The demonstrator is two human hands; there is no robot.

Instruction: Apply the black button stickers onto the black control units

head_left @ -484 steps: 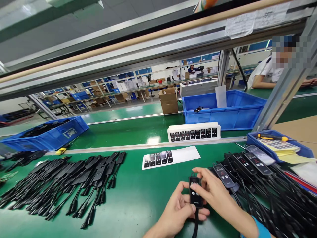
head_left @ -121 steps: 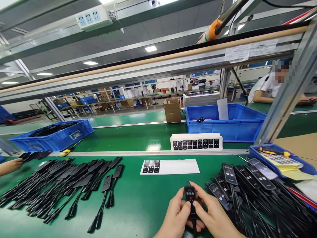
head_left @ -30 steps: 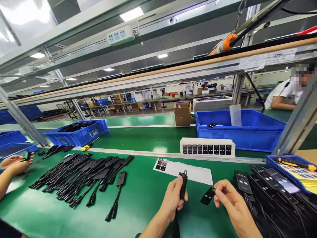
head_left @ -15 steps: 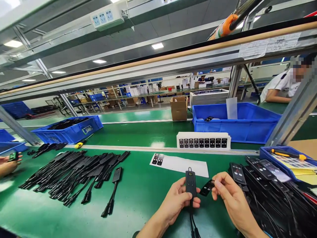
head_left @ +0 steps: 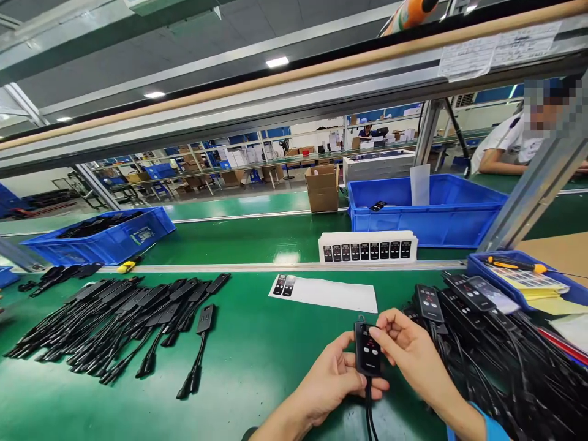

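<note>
In my left hand (head_left: 337,373) is a small black controller (head_left: 368,367) with two cables hanging from its lower end, fingers wrapped round its sides. A black label sticker (head_left: 370,350) with white and red marks lies over the controller's face. My right hand (head_left: 408,346) pinches the sticker's upper right edge with thumb and forefinger; whether the sticker lies flat there is hidden. Beyond my hands is a white backing sheet (head_left: 331,296) with two stickers at its left end. Right of my hands, controllers with labelled faces (head_left: 429,303) lie in a pile with their cables.
Several unlabelled controllers (head_left: 151,297) with cables lie on the green table at left. A white stack of sticker sheets (head_left: 367,236) leans by the metal rail. Blue bins (head_left: 427,223) stand beyond it. A small blue tray (head_left: 482,264) holds a screwdriver. A person (head_left: 498,153) sits at far right.
My right hand has brought the sticker left onto the controller's face, where it was held apart beside it. The view has shifted a little, and the other person's hand at far left is almost out of sight.
</note>
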